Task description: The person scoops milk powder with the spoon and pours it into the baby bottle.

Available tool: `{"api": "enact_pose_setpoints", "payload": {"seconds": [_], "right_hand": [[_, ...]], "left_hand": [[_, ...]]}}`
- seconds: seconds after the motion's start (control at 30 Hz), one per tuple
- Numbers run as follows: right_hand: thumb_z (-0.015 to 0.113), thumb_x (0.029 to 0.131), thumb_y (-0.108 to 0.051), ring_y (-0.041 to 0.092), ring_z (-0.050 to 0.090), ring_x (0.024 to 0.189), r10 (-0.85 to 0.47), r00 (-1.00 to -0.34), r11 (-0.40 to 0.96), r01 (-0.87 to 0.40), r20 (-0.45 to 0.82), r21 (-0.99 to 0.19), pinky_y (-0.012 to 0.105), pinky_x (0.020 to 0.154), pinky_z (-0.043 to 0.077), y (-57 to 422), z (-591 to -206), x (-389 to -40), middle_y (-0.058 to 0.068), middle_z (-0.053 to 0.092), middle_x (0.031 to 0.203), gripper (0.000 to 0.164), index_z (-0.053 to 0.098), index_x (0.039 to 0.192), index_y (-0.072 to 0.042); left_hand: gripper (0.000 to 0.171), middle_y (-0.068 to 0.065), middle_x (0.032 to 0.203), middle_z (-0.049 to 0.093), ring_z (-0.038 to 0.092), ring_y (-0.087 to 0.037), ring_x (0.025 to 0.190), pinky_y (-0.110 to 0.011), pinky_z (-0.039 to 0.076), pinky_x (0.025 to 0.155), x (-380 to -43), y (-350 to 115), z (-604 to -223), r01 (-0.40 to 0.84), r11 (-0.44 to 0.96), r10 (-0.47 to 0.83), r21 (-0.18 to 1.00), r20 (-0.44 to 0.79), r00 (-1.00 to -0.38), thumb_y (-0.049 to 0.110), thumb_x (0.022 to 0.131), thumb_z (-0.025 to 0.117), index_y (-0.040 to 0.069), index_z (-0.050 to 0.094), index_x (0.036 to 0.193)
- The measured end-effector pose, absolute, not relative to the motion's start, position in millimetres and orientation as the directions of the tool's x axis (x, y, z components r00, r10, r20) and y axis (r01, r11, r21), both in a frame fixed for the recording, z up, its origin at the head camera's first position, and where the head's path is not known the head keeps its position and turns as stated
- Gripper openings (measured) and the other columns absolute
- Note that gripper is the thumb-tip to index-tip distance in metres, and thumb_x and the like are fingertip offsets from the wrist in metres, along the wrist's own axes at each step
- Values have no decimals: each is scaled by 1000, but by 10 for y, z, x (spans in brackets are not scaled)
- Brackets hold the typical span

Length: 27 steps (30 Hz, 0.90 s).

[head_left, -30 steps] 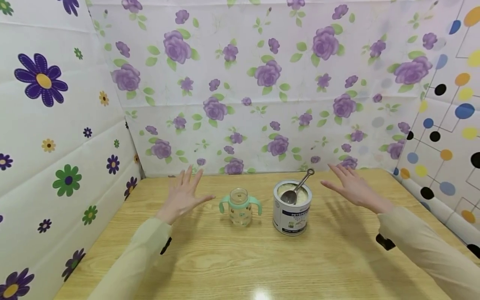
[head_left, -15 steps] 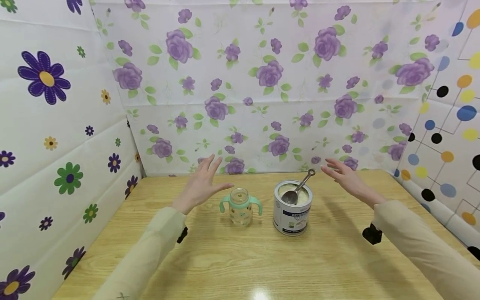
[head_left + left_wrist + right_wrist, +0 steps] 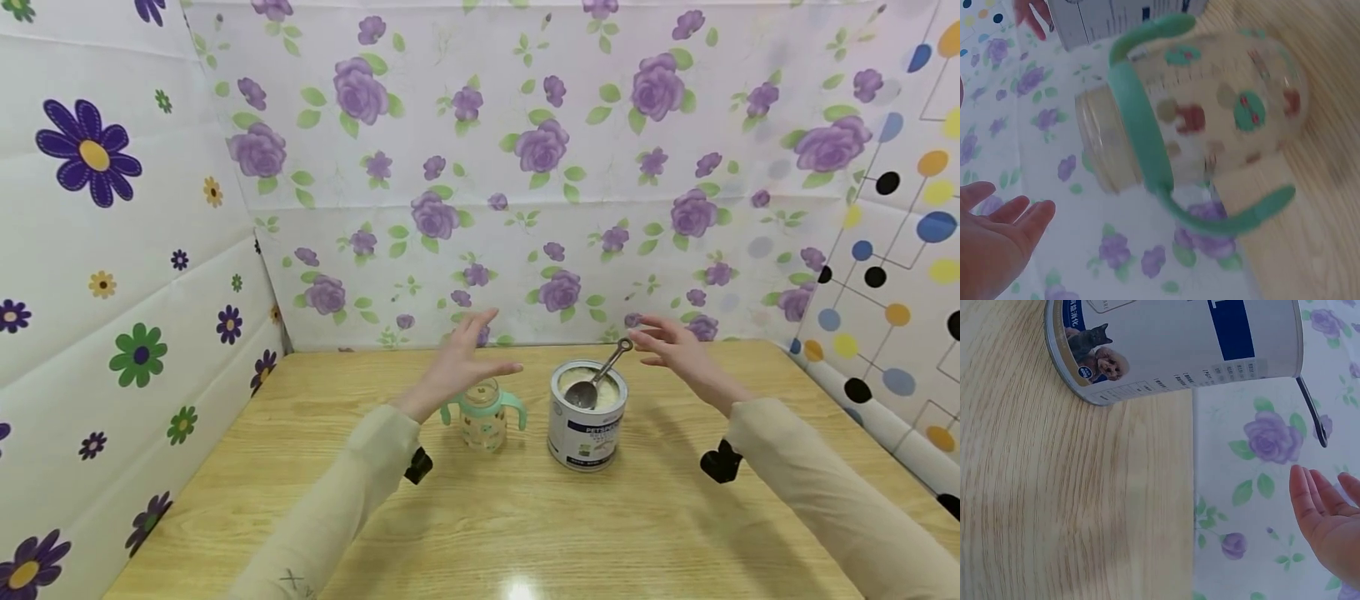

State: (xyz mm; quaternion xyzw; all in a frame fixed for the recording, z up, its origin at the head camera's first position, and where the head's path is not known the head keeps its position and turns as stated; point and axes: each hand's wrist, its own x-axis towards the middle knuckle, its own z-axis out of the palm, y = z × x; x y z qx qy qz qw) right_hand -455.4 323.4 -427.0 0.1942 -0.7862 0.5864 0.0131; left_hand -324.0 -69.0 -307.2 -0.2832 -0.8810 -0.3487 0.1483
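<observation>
The left hand [image 3: 453, 367] is spread wide, thumb apart from the fingers, holding nothing, near the open mouth of a clear bottle [image 3: 483, 427] with two mint-green handles. The right hand [image 3: 681, 357], fingers loosely bent and also holding nothing, is near the ringed end of a metal spoon [image 3: 581, 395]. The spoon leans in an open white can [image 3: 585, 437], right of the bottle. Both containers stand upright on a wood-grain tabletop [image 3: 480, 533], before a purple-flowered sheet [image 3: 480, 150].
</observation>
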Motion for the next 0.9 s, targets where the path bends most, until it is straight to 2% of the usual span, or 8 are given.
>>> {"api": "enact_pose_setpoints", "payload": {"seconds": [0.1,0.23,0.33,0.47,0.57,0.63,0.73,0.9], "right_hand": [[46,71,-29,17,40,86,-204,-936,226,-329,285,-917,32,58,38,3322,-4531,-4801,2,36,104,46,27,112,-25],[48,70,-25,20,42,83,-173,-933,196,-346,315,-917,32,57,38,3339,-4680,-4882,3,38,103,44,31,110,-23],[49,69,-26,19,42,83,-188,-944,210,-309,271,-928,30,59,38,3259,-4598,-4748,2,38,103,46,31,111,-21],[48,70,-23,20,42,83,-233,-948,175,-258,215,-950,30,63,36,3029,-4222,-4304,6,40,101,45,31,112,-16],[48,71,-22,20,42,83,-241,-949,160,-244,202,-957,31,63,36,2986,-4186,-4231,7,41,100,42,34,110,-17],[49,69,-25,18,42,83,-212,-957,181,-238,199,-954,31,62,36,3047,-4359,-4398,3,41,101,43,35,109,-21],[49,68,-27,18,43,82,-168,-958,208,-266,234,-941,30,60,37,3129,-4585,-4609,2,43,99,42,37,108,-20],[51,66,-30,19,46,75,-81,-960,223,-281,270,-933,32,54,39,3141,-4749,-4733,3,47,93,39,43,103,-21]], "left_hand": [[77,6,110,23,27,-10,94,-33,30,71,-3251,-587,-3111,615,493,419,616,451,-788,48,51,55,29,15,114],[77,2,108,26,30,-16,93,-36,28,72,-3258,-450,-3178,620,360,469,697,440,-766,40,52,59,24,18,115],[75,3,106,28,32,-18,93,-35,28,72,-3220,-359,-3209,611,336,479,716,429,-766,40,52,59,26,19,114],[75,6,105,28,32,-19,93,-31,30,72,-3220,-244,-3301,599,333,488,728,410,-770,41,51,59,28,20,113],[78,7,107,26,31,-18,94,-33,29,72,-3306,-159,-3467,589,322,496,741,398,-772,42,48,60,27,20,113],[81,7,109,23,29,-17,95,-36,28,72,-3376,-102,-3599,582,308,503,752,391,-771,42,46,61,27,18,113],[85,9,111,19,27,-17,96,-36,28,72,-3439,-31,-3762,573,303,502,761,384,-775,43,43,62,29,16,113],[86,7,110,19,29,-20,94,-34,29,71,-3301,42,-3753,533,336,482,777,344,-806,43,44,62,27,15,114]]}}
